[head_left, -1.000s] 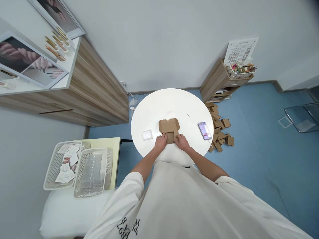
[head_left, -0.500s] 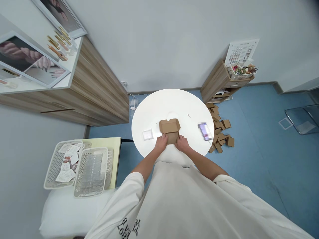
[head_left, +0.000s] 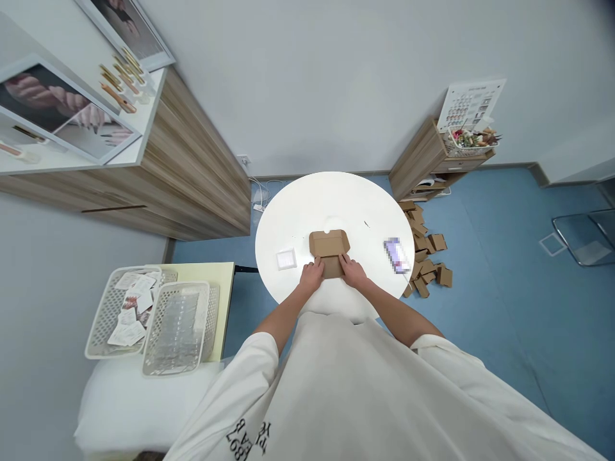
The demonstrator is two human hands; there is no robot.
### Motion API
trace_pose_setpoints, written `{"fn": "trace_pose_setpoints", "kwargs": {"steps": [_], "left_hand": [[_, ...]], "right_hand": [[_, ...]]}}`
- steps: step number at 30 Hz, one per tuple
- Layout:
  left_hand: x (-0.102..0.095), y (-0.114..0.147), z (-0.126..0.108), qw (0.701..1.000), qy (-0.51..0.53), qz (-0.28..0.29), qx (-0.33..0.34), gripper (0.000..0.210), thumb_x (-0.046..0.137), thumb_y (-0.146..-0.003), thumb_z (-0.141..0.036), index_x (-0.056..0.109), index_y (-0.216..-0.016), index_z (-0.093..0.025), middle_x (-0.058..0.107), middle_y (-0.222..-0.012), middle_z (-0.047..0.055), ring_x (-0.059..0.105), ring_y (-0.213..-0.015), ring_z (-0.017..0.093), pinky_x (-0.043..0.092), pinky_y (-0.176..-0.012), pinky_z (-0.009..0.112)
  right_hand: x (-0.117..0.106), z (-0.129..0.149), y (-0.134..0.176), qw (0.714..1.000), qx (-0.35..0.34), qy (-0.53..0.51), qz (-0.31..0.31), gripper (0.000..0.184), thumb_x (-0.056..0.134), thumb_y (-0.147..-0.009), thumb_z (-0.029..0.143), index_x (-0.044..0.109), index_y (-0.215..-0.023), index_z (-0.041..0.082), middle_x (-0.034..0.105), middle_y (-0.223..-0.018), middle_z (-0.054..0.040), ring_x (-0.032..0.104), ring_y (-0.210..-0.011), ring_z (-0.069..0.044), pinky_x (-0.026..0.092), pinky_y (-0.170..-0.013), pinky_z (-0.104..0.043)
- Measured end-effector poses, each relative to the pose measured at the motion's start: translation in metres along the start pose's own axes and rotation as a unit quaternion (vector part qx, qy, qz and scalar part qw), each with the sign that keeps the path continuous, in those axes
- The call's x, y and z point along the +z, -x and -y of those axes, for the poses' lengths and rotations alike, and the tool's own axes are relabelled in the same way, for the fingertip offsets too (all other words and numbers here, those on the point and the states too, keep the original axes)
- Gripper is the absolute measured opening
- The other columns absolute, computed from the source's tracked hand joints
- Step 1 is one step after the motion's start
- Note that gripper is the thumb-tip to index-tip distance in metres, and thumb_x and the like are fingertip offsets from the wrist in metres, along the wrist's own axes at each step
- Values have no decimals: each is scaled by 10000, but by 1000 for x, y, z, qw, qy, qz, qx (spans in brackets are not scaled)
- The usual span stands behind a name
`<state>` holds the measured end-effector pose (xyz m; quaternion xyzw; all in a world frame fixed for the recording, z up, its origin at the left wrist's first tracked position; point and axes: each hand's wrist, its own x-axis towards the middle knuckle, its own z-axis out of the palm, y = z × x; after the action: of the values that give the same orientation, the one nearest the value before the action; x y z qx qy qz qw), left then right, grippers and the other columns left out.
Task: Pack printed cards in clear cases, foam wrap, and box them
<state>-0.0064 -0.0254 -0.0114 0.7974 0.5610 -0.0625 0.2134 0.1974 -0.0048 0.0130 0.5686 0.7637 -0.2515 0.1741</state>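
A small brown cardboard box (head_left: 330,267) lies on the round white table (head_left: 331,198) close to my body. Its lid flap is raised and points away from me. My left hand (head_left: 312,275) grips the box's left side, fingers bent over the edge. On the opposite side, my right hand (head_left: 353,271) closes around the right edge, its fingertips reaching onto the box near the lid fold. What the undersides of my fingers touch is hidden.
A small white square item (head_left: 286,258) lies left on the table; a blurred purple phone-like object (head_left: 396,255) lies right. Folded cardboard boxes (head_left: 425,250) pile on the floor. Plastic baskets (head_left: 177,326) stand left. A wooden cabinet (head_left: 202,166) and a small shelf (head_left: 423,160) stand behind.
My right hand's fingers have shifted a little up and inward on the box. The left hand stays at its side. The whole view has shifted slightly.
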Motion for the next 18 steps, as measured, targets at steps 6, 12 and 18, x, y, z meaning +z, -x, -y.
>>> {"fn": "trace_pose_setpoints", "kwargs": {"steps": [6, 12, 18], "left_hand": [[-11, 12, 30, 988, 74, -109, -77, 439, 438, -972, -238, 388, -1406, -199, 409, -1493, 149, 488, -1273, 278, 405, -1021, 398], [-15, 18, 100, 890, 172, -164, -388, 432, 495, -952, -326, 417, -1347, -169, 529, -1350, 189, 509, -1264, 344, 430, -999, 475], [-3, 7, 125, 822, 314, -79, -469, 551, 658, -864, -378, 421, -1311, -159, 580, -1308, 198, 564, -1225, 352, 455, -967, 432]], "right_hand": [[1, 0, -5, 1000, 3, 9, 2, 857, 605, -857, 202, 138, -1576, 196, 196, -1602, -167, 534, -1142, -296, 431, -928, -383], [3, 0, -8, 1000, 7, 24, 3, 851, 620, -853, 216, 158, -1567, 186, 213, -1594, -173, 550, -1100, -294, 451, -897, -388], [5, 2, -8, 1000, 7, 28, -9, 848, 623, -848, 195, 166, -1562, 184, 231, -1582, -182, 556, -1092, -301, 464, -882, -392]]}}
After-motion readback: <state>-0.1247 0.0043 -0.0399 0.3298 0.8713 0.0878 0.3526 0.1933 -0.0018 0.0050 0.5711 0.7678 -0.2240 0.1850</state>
